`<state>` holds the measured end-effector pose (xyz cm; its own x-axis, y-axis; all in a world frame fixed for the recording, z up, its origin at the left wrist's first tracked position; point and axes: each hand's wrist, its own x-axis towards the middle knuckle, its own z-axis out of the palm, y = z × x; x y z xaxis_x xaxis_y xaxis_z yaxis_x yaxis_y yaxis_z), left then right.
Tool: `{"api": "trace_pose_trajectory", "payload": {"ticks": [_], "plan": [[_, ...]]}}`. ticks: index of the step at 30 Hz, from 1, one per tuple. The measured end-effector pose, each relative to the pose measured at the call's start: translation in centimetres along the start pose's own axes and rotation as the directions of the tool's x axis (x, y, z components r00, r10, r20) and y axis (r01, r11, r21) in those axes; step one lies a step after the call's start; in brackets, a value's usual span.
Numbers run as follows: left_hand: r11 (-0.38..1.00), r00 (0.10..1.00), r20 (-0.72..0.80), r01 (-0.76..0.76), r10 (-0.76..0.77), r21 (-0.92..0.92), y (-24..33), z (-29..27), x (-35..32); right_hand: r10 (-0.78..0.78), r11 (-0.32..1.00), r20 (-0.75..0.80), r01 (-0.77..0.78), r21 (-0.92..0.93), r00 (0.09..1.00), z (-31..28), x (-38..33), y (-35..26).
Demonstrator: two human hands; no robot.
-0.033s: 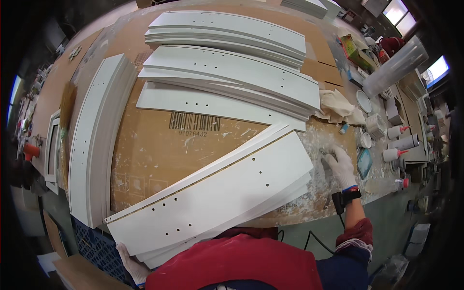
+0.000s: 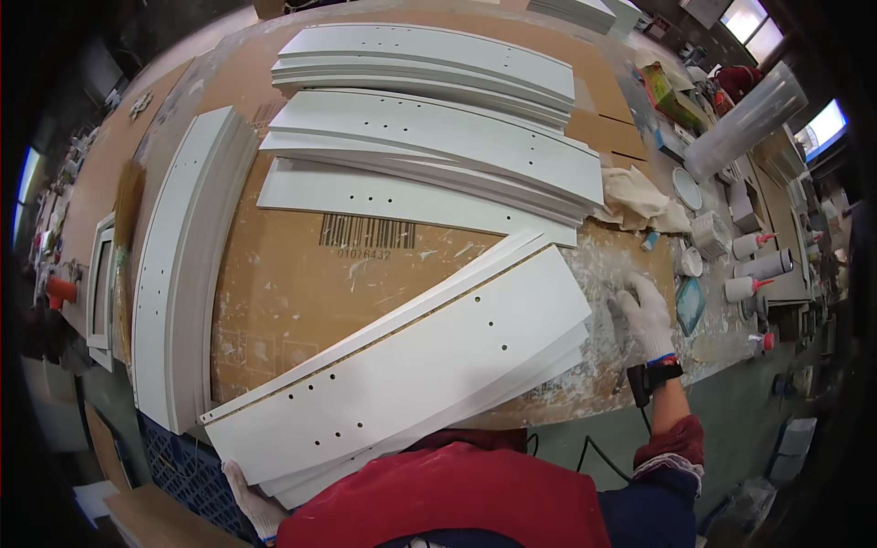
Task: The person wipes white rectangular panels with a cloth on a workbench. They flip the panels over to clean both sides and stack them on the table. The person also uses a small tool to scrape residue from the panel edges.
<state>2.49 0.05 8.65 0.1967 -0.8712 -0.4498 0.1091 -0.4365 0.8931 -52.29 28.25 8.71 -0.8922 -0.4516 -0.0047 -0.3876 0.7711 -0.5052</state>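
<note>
A small fanned stack of white panels point(image 2: 411, 356) with drilled holes and a grooved far edge lies slanted in front of me, overhanging the table's near edge by my body. My left hand point(image 2: 248, 504), in a white knit glove, is against its lower left corner; the fingers are partly hidden there. My right hand point(image 2: 647, 320), also gloved and with a black device on the wrist, is over the paint-spattered tabletop just right of the panels. Its fingers are bent loosely and apart, with nothing I can make out in them.
More white panels are stacked at the back point(image 2: 425, 59), in the middle point(image 2: 438, 137) and on the left point(image 2: 183, 265). A broom point(image 2: 128, 247) stands beside the left stack. Rightward are a cloth point(image 2: 639, 201), a clear plastic roll point(image 2: 744, 123) and red-tipped bottles point(image 2: 744, 289). Cardboard point(image 2: 292, 292) covers the table.
</note>
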Motion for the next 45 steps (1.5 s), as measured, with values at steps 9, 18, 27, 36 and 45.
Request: {"api": "trace_pose_trajectory", "payload": {"ticks": [9,18,27,36,45], "plan": [[0.994,0.991,0.113,-0.083,0.075,0.067,-0.7,0.1,2.0,-0.166,0.98,-0.268,0.127,-0.156,0.949,1.7,-8.3,2.2],[1.0,0.96,0.28,0.002,-0.003,0.004,1.0,7.3,2.2,-0.117,0.986,-0.307,0.074,-0.148,0.944,7.2,-12.1,-2.0],[0.594,0.812,0.543,-0.548,0.212,0.588,11.9,5.5,4.6,-0.108,0.921,0.342,-0.036,0.387,0.933,5.6,-15.4,-8.9],[0.036,0.233,0.853,-0.959,-0.468,0.281,12.4,28.9,1.5,-0.519,0.85,0.745,0.347,0.397,0.418,13.4,-13.8,-18.4],[0.187,0.069,0.479,-0.864,-0.875,0.467,7.6,32.2,0.6,-0.275,0.94,0.714,0.024,0.341,0.643,14.0,-15.5,-20.8]]}}
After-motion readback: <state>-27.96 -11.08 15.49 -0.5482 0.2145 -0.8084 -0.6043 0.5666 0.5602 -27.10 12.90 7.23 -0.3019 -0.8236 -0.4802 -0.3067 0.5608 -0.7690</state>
